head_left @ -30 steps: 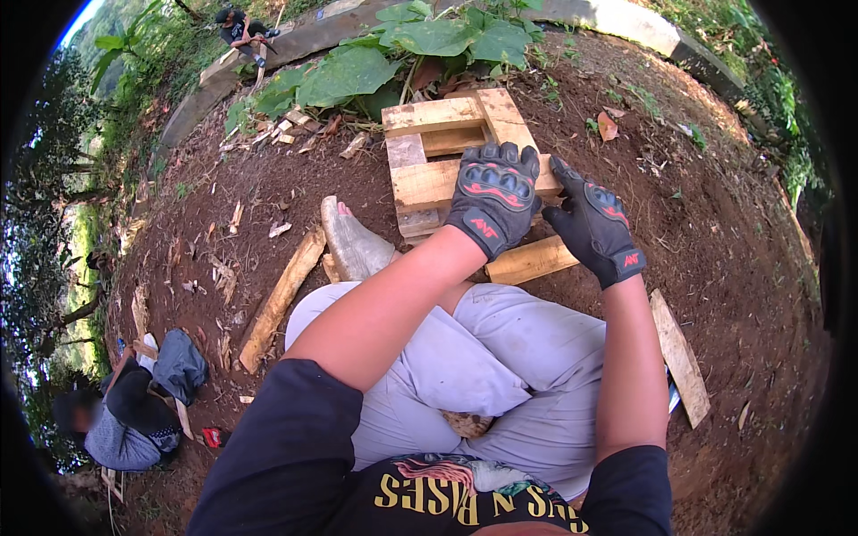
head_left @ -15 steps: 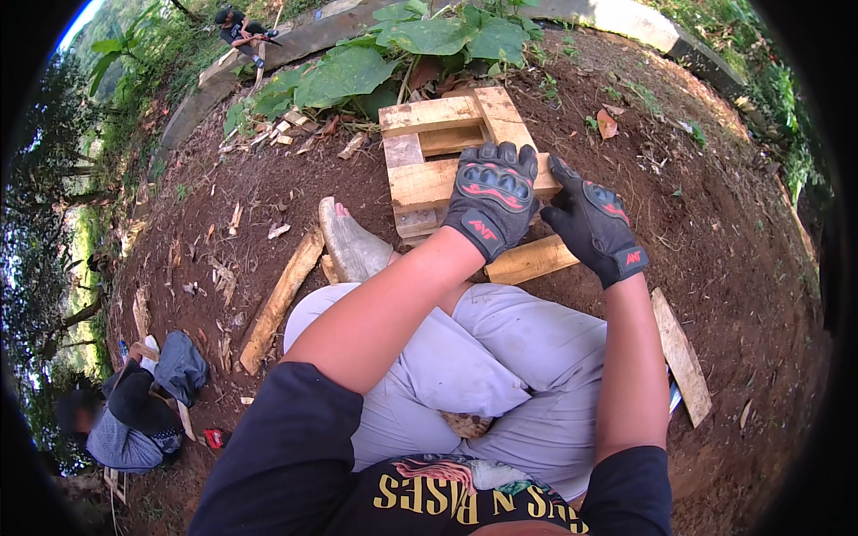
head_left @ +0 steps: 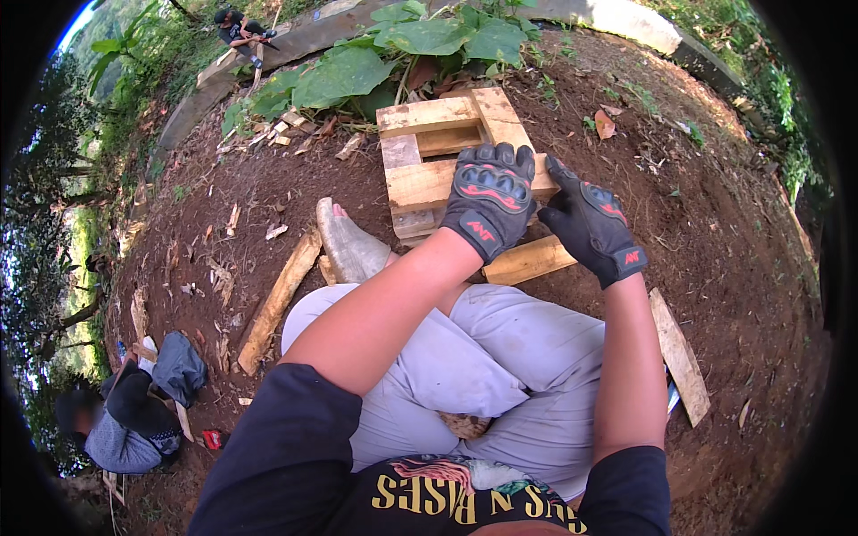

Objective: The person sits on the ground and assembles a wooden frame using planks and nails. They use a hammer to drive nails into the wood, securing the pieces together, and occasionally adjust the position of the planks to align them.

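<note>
Left hand, in a black glove with red trim, is pressing palm-down over the near top block of a wooden stack; its fingers are pointing away over the wood, and whether they are gripping the far edge cannot be told. Gloved right hand is touching that block's right end, thumb and forefinger standing apart. From the head camera, the stack is sitting on the ground straight ahead of the crossed legs, its upper blocks framing a rectangular opening, and a lower piece is showing inside it. Everything is resting on reddish-brown soil strewn with chips and dry leaves. A short block is lying just below the right hand, a long rough piece is lying left of the foot, and a flat board is lying beside the right forearm. Broad green leaves are spreading behind the stack, before a low wall. One person is sitting near that wall at upper left, another is sitting at lower left, close to a small red object, and trees are lining the left side.
</note>
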Available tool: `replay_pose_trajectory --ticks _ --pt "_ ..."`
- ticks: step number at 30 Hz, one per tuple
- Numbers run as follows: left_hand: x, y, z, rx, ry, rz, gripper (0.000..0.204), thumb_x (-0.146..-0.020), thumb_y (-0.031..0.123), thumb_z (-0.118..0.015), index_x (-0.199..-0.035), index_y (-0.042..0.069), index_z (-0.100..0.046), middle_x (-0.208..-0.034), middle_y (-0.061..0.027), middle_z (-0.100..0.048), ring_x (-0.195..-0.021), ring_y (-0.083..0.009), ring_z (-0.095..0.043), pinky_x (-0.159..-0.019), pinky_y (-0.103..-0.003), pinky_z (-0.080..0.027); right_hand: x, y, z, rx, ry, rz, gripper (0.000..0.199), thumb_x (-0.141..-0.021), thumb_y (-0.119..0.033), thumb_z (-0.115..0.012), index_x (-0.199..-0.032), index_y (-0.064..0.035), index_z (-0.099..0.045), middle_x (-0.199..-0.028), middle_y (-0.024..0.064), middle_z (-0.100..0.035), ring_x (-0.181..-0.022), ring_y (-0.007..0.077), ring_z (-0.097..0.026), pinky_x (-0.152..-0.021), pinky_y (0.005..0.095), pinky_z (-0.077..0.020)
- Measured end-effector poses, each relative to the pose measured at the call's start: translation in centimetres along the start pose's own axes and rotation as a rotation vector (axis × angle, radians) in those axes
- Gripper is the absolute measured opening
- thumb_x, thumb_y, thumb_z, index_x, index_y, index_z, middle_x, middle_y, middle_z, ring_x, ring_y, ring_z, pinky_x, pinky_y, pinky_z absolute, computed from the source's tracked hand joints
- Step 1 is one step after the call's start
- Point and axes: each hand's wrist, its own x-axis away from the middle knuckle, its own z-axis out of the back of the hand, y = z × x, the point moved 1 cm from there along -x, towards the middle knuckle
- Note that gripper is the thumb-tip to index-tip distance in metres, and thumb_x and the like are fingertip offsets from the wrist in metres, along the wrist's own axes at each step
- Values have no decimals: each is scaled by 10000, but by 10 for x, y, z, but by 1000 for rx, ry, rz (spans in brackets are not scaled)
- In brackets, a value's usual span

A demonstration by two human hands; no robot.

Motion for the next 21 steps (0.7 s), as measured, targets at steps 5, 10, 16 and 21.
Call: replay_pose_trajectory --ticks 5,10,16,21 --pt "1 1 0 -8 17 -8 706 -899 427 -778 -1455 23 -616 -1244 -177 -675 -1194 -344 -634 -1045 -502 -470 1 3 -1 21 13 37 803 -917 -262 -729 -1644 -57 -456 -1105 186 -800 -1053 385 -753 -966 471 -573" --pt "0 1 -1 -17 4 -9 712 -900 430 -779 -1457 18 -613 -1248 -178 -674 -1196 -347 -634 -1045 -505 -469 1 0 0 21 -7 11 799 -924 -264 -727 -1645 -58 -453 -1104 184 -801 -1054 386 -752 -969 471 -570" --pt "0 1 -3 -31 17 -14 732 -892 450 -786 -1458 19 -615 -1249 -175 -676 -1198 -343 -636 -1048 -503 -469 2 -2 0 21 -8 1 805 -924 -255 -737 -1648 -55 -446 -1105 183 -803 -1053 381 -754 -964 466 -570" --pt "0 2 -4 -53 14 -12 751 -886 464 -790 -1463 18 -612 -1249 -173 -678 -1196 -341 -640 -1052 -500 -467 2 -2 0 22 -10 1 800 -930 -256 -738 -1646 -52 -446 -1102 181 -803 -1058 379 -754 -959 463 -570"
